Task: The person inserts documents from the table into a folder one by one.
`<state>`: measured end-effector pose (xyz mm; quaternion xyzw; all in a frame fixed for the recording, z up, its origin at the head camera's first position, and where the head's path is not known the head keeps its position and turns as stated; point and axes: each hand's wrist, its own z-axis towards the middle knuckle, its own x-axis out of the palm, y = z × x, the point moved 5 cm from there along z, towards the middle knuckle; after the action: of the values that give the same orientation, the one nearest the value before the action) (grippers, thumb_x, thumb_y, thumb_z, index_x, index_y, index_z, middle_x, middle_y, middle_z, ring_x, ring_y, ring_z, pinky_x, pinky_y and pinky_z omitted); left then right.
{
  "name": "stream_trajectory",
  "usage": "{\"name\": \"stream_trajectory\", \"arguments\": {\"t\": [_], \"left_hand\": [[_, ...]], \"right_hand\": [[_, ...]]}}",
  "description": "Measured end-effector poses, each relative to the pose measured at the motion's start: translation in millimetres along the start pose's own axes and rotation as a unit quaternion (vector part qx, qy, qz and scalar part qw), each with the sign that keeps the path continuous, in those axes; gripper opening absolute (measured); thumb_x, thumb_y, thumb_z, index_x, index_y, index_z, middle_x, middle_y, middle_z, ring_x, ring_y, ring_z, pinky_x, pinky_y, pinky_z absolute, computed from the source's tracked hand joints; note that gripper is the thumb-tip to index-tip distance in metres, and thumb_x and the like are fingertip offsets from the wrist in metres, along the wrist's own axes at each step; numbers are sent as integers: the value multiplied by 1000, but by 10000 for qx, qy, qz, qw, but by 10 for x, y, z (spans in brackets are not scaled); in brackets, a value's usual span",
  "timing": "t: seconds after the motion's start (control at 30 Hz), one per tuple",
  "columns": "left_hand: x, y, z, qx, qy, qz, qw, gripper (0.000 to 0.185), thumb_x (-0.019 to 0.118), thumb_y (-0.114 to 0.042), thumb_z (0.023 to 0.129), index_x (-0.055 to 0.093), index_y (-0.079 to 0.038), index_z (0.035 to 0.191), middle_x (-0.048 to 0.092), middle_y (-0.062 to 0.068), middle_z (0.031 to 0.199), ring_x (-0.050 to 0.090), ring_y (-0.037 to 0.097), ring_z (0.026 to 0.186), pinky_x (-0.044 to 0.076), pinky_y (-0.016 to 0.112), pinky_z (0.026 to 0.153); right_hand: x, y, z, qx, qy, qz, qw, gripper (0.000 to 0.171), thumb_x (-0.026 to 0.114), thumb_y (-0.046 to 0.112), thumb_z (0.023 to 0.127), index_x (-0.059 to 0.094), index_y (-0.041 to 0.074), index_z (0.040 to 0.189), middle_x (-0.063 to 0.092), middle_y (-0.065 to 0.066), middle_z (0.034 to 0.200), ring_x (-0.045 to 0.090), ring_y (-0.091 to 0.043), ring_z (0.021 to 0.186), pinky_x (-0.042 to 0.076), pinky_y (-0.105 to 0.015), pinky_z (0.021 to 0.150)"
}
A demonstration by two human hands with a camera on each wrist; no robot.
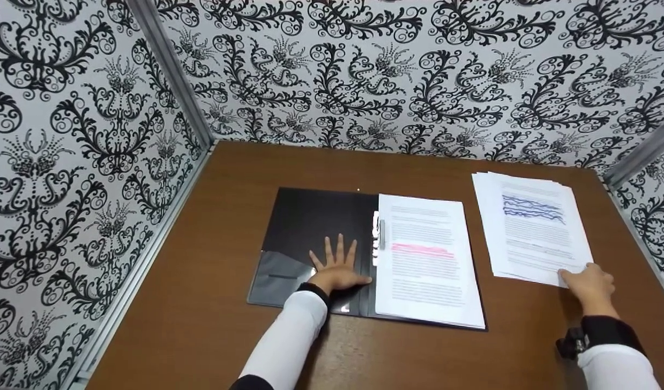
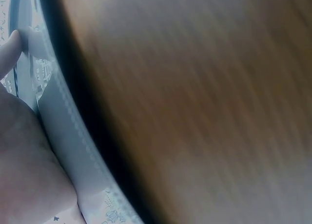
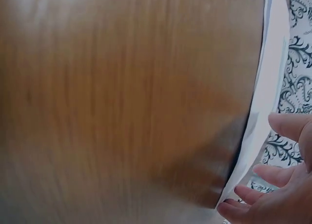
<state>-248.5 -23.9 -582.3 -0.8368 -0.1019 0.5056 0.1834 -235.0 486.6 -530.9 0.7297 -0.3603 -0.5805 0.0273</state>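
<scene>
Fingers (image 1: 340, 250) of the left hand (image 1: 338, 270) lie straight and spread, pressed flat on the inner left cover of an open black folder (image 1: 310, 238) that sits near the middle of the brown counter (image 1: 201, 303). On the folder's right half rests a stack of printed sheets (image 1: 426, 260) with a pink highlighted line, held under a clip (image 1: 381, 234) at the spine; the left half has a slanted pocket at its lower corner. Well to the right, apart from the folder, lies a loose pile of printed pages (image 1: 532, 227) marked with blue scribbles — the right hand (image 1: 589, 284) touches its near corner, though whether its fingers pinch a sheet or only rest there I cannot tell. Patterned black-and-white walls (image 1: 93, 135) close the counter on the left, back and right — the loose pile lies close to the right wall, while bare counter opens to the folder's left and along the near edge. Both wrist views are blurred, showing mostly wood.
</scene>
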Motion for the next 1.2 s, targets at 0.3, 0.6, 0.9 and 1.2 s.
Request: {"name": "stream_trajectory", "arguments": {"t": [0.3, 0.6, 0.9, 1.2], "left_hand": [[-17, 5, -15, -19, 34, -9, 10000, 106, 59, -69, 80, -5, -32, 156, -29, 3, 159, -36, 34, 140, -23, 71, 101], [-23, -18, -26, 33, 49, -30, 10000, 105, 59, -68, 80, -4, -31, 156, -28, 4, 159, -37, 35, 139, -24, 71, 100], [-22, -14, -22, 21, 7, 31, 10000, 105, 58, -69, 80, -3, -31, 156, -27, 4, 159, -35, 35, 140, -23, 72, 101], [-5, -1, 4, 65, 46, 8, 10000, 105, 58, -69, 80, -5, -32, 156, -28, 4, 159, -36, 35, 140, -23, 72, 101]], "right_hand": [[18, 24, -15, 127, 153, -267, 9994, 85, 59, 32, 90, 20, -33, 126, 19, -53, 119, 23, -58, 107, 34, -65, 90], [-50, 1, -58, 92, 308, -407, 9987, 93, 64, 42, 88, 23, -34, 124, 19, -53, 115, 21, -60, 106, 34, -67, 88], [-61, -65, -20, 430, 587, -523, 9960, 100, 63, 52, 86, 24, -32, 125, 18, -48, 107, 20, -60, 105, 34, -67, 88], [-84, -112, 31, 586, 735, -570, 9939, 112, 63, 55, 85, 9, -33, 128, 15, -56, 117, 21, -61, 105, 29, -67, 93]]}}
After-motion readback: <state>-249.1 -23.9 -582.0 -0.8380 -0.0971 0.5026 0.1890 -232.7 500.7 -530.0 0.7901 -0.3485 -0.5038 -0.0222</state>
